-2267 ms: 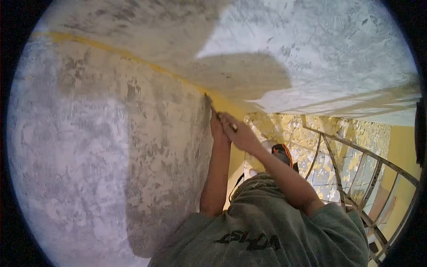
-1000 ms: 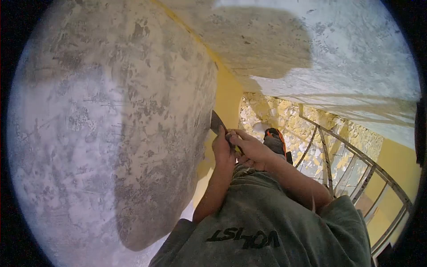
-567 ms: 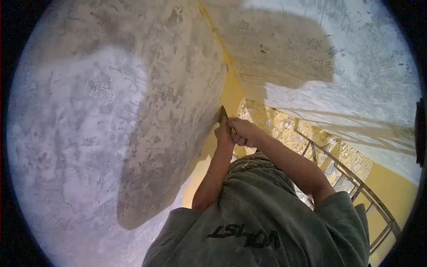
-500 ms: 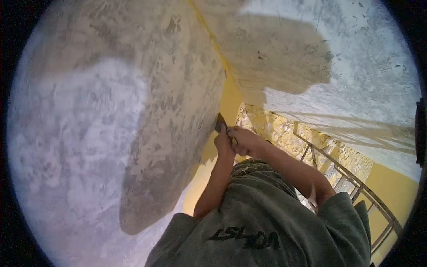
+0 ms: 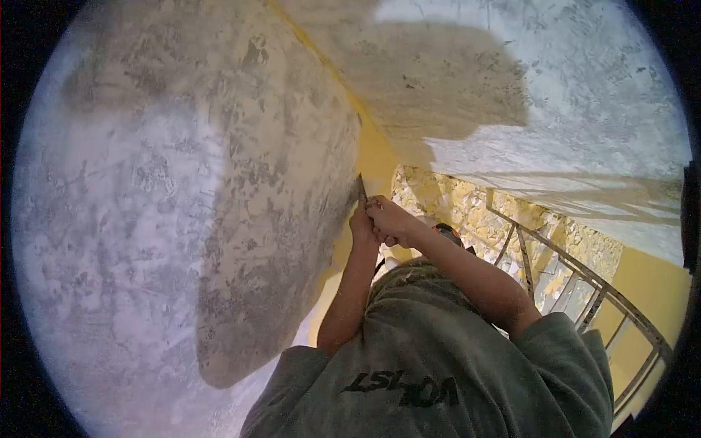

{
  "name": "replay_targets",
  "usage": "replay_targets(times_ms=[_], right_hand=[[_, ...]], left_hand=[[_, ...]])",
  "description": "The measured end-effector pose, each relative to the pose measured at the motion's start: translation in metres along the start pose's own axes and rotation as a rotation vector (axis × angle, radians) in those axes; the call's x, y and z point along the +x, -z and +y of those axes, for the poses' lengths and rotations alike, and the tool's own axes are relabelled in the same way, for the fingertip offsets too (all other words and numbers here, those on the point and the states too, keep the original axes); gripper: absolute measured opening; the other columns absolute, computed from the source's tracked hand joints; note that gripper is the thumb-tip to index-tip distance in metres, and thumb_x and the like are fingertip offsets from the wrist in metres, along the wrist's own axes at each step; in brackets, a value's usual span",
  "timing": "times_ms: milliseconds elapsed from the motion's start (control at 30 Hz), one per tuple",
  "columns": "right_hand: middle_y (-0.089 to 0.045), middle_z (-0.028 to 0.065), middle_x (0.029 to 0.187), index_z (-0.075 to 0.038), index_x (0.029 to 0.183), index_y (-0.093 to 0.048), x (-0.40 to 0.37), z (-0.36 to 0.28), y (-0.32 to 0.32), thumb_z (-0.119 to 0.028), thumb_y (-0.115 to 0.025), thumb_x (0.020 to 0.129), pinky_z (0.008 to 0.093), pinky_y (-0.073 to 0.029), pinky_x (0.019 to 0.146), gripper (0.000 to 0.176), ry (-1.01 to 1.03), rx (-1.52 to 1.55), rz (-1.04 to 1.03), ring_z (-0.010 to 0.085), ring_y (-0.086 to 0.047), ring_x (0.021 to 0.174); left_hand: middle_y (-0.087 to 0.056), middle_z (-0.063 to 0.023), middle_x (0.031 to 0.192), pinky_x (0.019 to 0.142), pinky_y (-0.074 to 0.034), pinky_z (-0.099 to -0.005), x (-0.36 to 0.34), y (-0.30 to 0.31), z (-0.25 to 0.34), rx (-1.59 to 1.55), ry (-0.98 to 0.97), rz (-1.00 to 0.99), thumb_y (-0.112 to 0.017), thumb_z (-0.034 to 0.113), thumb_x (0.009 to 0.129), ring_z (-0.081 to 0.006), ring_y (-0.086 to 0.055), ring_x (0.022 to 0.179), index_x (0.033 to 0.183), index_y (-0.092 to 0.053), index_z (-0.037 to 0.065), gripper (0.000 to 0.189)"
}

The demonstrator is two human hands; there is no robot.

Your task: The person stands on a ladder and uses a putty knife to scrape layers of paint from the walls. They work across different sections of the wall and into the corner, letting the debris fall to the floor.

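A putty knife (image 5: 361, 187) with a dark blade points up from my hands, its tip at the edge of the scraped grey-white wall (image 5: 270, 182). The blade is seen nearly edge-on. My left hand (image 5: 361, 223) is closed around its lower part, close to the wall. Against it, my right hand (image 5: 393, 221) is closed too, with its fingers at the handle end. The handle itself is mostly hidden by the fingers.
A yellow strip (image 5: 376, 150) runs along the corner between the wall and the patchy white surface (image 5: 584, 95) at right. Paint flakes litter the floor (image 5: 420, 190) below. A metal frame like a ladder or scaffold (image 5: 562, 255) stands at lower right.
The blade has turned from showing its broad face to nearly edge-on. Both hands have shifted slightly up. An orange and black object now shows beyond my right forearm.
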State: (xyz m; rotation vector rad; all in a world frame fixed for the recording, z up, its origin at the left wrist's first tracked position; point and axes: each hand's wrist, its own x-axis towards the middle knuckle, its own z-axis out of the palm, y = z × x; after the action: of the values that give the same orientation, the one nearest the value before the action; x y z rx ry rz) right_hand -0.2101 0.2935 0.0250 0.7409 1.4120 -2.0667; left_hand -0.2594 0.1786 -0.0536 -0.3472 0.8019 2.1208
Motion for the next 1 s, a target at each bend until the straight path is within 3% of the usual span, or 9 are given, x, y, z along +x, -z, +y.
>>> replay_targets(times_ms=[33, 100, 167, 300, 333, 633, 700, 800, 1000], right_hand=[[-0.049, 0.0105, 0.065, -0.004, 0.119, -0.035, 0.003, -0.003, 0.009, -0.029, -0.035, 0.092, 0.031, -0.034, 0.036, 0.036, -0.028, 0.032, -0.034, 0.0163, -0.039, 0.04], [-0.052, 0.0129, 0.069, -0.004, 0.121, -0.034, -0.007, 0.005, 0.014, -0.029, -0.036, 0.092, 0.032, -0.036, 0.037, 0.039, -0.017, 0.034, -0.057, 0.0175, -0.041, 0.04], [-0.051, 0.012, 0.066, -0.005, 0.124, -0.033, -0.02, 0.008, 0.003, -0.028, -0.036, 0.092, 0.032, -0.035, 0.036, 0.039, 0.223, 0.008, 0.006, 0.0171, -0.04, 0.038], [-0.054, 0.0156, 0.07, -0.005, 0.127, -0.032, 0.0, -0.02, 0.015, -0.032, -0.037, 0.092, 0.0321, -0.036, 0.037, 0.045, 0.016, -0.048, 0.04, 0.0172, -0.041, 0.039], [-0.044, 0.0036, 0.061, -0.013, 0.12, -0.04, -0.001, -0.015, 0.019, -0.037, -0.038, 0.091, 0.0239, -0.025, 0.035, 0.037, 0.032, 0.07, 0.025, 0.0089, -0.034, 0.042], [-0.05, 0.0066, 0.065, -0.01, 0.125, -0.036, 0.002, -0.011, 0.031, -0.03, -0.042, 0.089, 0.0264, -0.034, 0.036, 0.042, 0.151, -0.194, 0.141, 0.0124, -0.041, 0.044], [-0.051, 0.0077, 0.067, -0.009, 0.124, -0.036, -0.009, -0.004, 0.037, -0.029, -0.038, 0.09, 0.0279, -0.036, 0.036, 0.04, 0.169, -0.128, 0.087, 0.0139, -0.044, 0.045], [-0.056, 0.0151, 0.071, -0.006, 0.123, -0.036, -0.045, -0.026, 0.015, -0.027, -0.037, 0.09, 0.0323, -0.04, 0.037, 0.04, 0.209, -0.132, 0.091, 0.018, -0.05, 0.044], [-0.056, 0.0136, 0.069, -0.008, 0.12, -0.039, 0.003, -0.024, 0.037, -0.031, -0.037, 0.09, 0.0316, -0.041, 0.038, 0.037, 0.199, -0.193, 0.21, 0.018, -0.051, 0.043]], left_hand=[[-0.059, -0.0103, 0.088, 0.069, -0.047, -0.0371, 0.007, 0.002, -0.007, 0.009, 0.006, -0.011, -0.049, 0.026, 0.09, -0.0223, -0.057, 0.078, 0.099, -0.056, 0.001, 0.027], [-0.059, -0.0101, 0.084, 0.064, -0.048, -0.0388, 0.001, -0.017, -0.027, 0.046, -0.166, 0.521, -0.049, 0.027, 0.089, -0.0225, -0.057, 0.071, 0.093, -0.057, 0.003, 0.026], [-0.058, -0.0092, 0.082, 0.063, -0.048, -0.0375, 0.0, -0.036, -0.013, 0.049, -0.17, 0.471, -0.048, 0.028, 0.089, -0.022, -0.057, 0.069, 0.089, -0.057, 0.003, 0.026], [-0.058, -0.006, 0.077, 0.052, -0.044, -0.0282, 0.025, -0.016, -0.009, 0.231, -0.047, 0.414, -0.052, 0.035, 0.088, -0.0146, -0.054, 0.061, 0.081, -0.056, 0.006, 0.03], [-0.054, -0.0055, 0.078, 0.061, -0.046, -0.033, 0.029, -0.018, -0.013, 0.282, -0.038, 0.455, -0.043, 0.029, 0.092, -0.0183, -0.054, 0.071, 0.091, -0.053, 0.004, 0.027], [-0.053, -0.0033, 0.072, 0.053, -0.045, -0.0343, 0.057, -0.001, -0.012, 0.082, -0.016, 0.08, -0.04, 0.037, 0.093, -0.0181, -0.052, 0.061, 0.085, -0.053, 0.008, 0.032], [-0.054, -0.0037, 0.073, 0.052, -0.046, -0.0355, 0.044, -0.02, -0.026, -0.016, -0.086, 0.334, -0.042, 0.037, 0.092, -0.0182, -0.053, 0.06, 0.082, -0.053, 0.009, 0.032], [-0.054, -0.0034, 0.071, 0.054, -0.046, -0.0346, 0.013, -0.027, -0.007, -0.071, -0.094, 0.048, -0.044, 0.036, 0.091, -0.0174, -0.054, 0.063, 0.079, -0.053, 0.009, 0.03], [-0.053, -0.0009, 0.07, 0.053, -0.043, -0.028, 0.065, -0.037, -0.009, 0.154, -0.043, 0.212, -0.044, 0.035, 0.092, -0.0124, -0.05, 0.059, 0.083, -0.054, 0.011, 0.027]])
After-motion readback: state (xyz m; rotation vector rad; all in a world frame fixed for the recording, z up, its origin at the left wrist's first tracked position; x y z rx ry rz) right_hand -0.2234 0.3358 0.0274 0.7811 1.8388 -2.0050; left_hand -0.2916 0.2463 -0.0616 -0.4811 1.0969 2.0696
